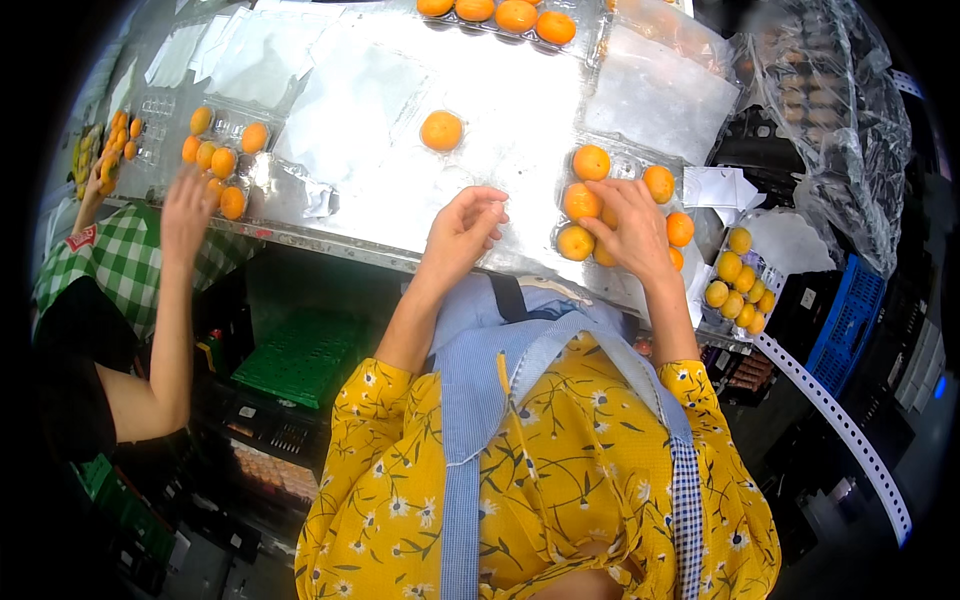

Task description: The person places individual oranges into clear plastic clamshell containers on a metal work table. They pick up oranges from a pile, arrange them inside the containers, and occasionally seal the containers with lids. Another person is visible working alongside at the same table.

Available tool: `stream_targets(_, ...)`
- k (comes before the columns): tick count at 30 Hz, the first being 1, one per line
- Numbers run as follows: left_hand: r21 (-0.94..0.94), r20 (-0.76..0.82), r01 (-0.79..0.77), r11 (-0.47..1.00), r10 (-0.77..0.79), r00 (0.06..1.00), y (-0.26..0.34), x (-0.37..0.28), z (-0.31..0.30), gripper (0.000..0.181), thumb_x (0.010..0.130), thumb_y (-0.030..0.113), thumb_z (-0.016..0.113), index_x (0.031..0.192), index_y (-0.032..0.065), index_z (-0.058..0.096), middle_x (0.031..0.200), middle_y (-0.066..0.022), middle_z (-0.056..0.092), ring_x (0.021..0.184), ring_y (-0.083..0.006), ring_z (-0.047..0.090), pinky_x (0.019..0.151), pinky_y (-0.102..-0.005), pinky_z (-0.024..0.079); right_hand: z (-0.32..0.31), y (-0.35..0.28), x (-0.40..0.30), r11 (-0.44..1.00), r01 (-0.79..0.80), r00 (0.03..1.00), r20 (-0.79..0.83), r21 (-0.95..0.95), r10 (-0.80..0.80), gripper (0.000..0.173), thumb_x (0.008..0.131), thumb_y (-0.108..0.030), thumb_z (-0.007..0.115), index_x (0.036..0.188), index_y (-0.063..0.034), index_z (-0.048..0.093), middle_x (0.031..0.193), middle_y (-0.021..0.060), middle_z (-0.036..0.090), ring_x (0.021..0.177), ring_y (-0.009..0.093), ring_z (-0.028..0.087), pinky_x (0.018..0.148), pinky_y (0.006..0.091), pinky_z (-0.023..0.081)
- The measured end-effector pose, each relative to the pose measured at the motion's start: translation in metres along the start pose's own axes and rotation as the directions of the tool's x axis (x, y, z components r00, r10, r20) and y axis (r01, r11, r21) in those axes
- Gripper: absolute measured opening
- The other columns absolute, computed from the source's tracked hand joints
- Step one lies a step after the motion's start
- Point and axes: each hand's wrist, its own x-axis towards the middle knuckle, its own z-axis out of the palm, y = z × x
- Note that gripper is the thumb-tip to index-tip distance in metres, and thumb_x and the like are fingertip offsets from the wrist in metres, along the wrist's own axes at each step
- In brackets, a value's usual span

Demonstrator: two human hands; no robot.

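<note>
My right hand (628,225) reaches over a clear plastic tray of orange citrus fruits, its thumb and fingertips at one fruit (581,201) on the left side. The hand hides some of the fruits in the middle. To the left, my left hand (471,231) hovers over the metal table (525,82) with fingers curled and nothing seen between them. Beyond it, a single orange fruit (441,130) sits in a clear plastic tray whose edges are hard to make out. Several more fruits (679,229) lie along the right side of the tray by my right hand.
Another fruit-filled clear tray (516,15) stands at the far edge. Plastic sheets (660,94) and papers (716,187) lie right; a tray of yellowish fruits (731,266) is beside a blue crate (844,322). At left a co-worker's hand (187,199) touches another tray. A green crate (300,356) is below.
</note>
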Motion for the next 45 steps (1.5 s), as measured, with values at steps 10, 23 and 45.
stream_targets(10, 0.116, -0.1, -0.107, 0.987, 0.119, 0.988, 0.004, 0.005, -0.007, 0.024, 0.09, 0.02, 0.059, 0.109, 0.0058, 0.058, 0.086, -0.0005, 0.061, 0.07, -0.0069, 0.052, 0.063, -0.0206, 0.043, 0.005, -0.003, -0.001, 0.992, -0.041, 0.985, -0.161, 0.115, 0.059, 0.036, 0.072, -0.016, 0.073, 0.106, -0.0062, 0.063, 0.109, 0.0086, 0.057, 0.1, 0.025, 0.054, 0.08, 0.0346, 0.046)
stream_targets(23, 0.913, -0.163, -0.063, 0.403, 0.503, 0.849, 0.034, 0.064, -0.043, 0.048, 0.072, 0.022, 0.074, 0.115, 0.009, 0.055, 0.108, -0.0155, 0.05, 0.088, -0.0325, 0.058, 0.076, -0.0371, 0.05, 0.012, -0.004, -0.002, 0.938, -0.067, 0.973, -0.185, 0.339, 0.137, 0.015, 0.081, -0.004, 0.063, 0.096, -0.0016, 0.064, 0.098, 0.0102, 0.061, 0.081, 0.022, 0.061, 0.067, 0.0286, 0.049)
stream_targets(45, -0.666, 0.201, 0.013, 0.746, 0.163, 0.966, 0.035, 0.003, -0.008, 0.031, 0.092, 0.03, 0.037, 0.111, 0.0078, 0.048, 0.095, -0.0141, 0.054, 0.056, -0.01, 0.043, 0.041, -0.0175, 0.029, 0.018, -0.034, 0.017, 0.926, 0.084, 0.976, -0.216, 0.369, -0.003, 0.014, 0.075, 0.002, 0.064, 0.088, -0.0033, 0.066, 0.089, 0.0081, 0.062, 0.071, 0.021, 0.06, 0.058, 0.0284, 0.047)
